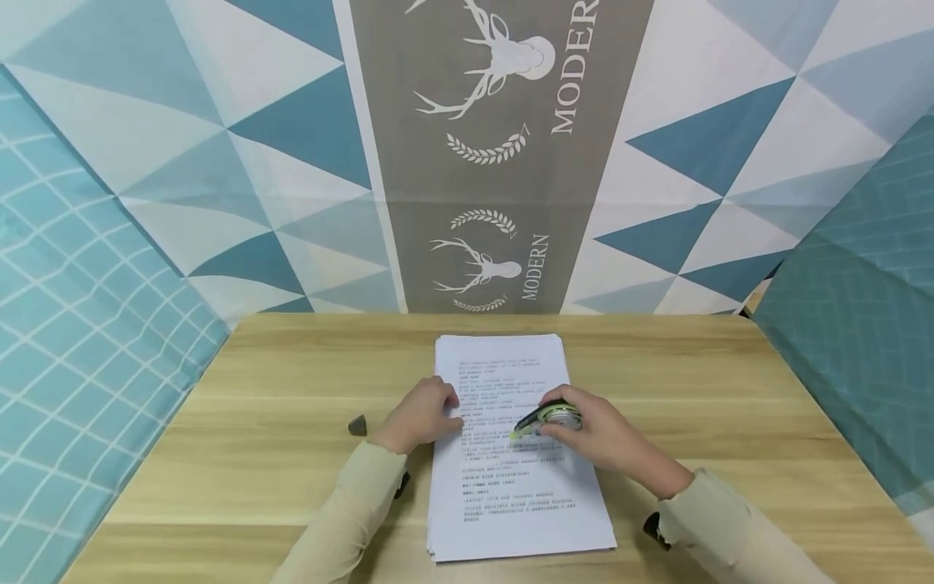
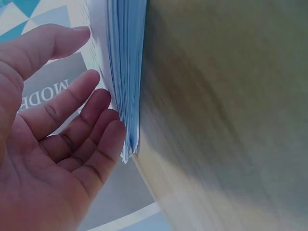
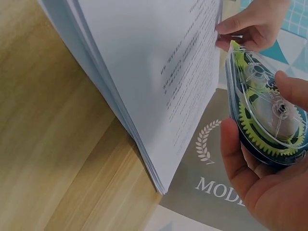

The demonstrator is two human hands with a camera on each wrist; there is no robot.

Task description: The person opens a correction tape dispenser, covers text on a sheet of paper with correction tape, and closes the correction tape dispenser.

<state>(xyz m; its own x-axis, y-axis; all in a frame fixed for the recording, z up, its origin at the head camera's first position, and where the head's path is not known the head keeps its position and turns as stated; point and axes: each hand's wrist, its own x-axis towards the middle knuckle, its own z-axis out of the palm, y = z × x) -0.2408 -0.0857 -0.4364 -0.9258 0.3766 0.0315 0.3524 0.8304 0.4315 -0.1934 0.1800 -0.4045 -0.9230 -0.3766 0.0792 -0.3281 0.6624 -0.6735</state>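
A thick stack of printed white paper (image 1: pixel 518 495) lies on the table, its sheet edges showing in the left wrist view. My right hand (image 1: pixel 601 430) grips a correction tape dispenser (image 3: pixel 269 110) with a clear case and green gears, its tip pointing left over the printed lines. Whether that tip touches the page I cannot tell. At the left edge of the stack my left hand (image 1: pixel 423 414) rests with thumb and fingers loosely bent, the fingertips (image 2: pixel 113 137) against or close to the sheets. No object is held in it.
A small dark wedge-shaped piece (image 1: pixel 357 425) lies on the wooden table (image 1: pixel 292 462), left of my left hand. Behind the table hangs a patterned cloth (image 1: pixel 467 186) with deer heads and triangles. Blue cloth sheets (image 1: pixel 73 324) flank both sides.
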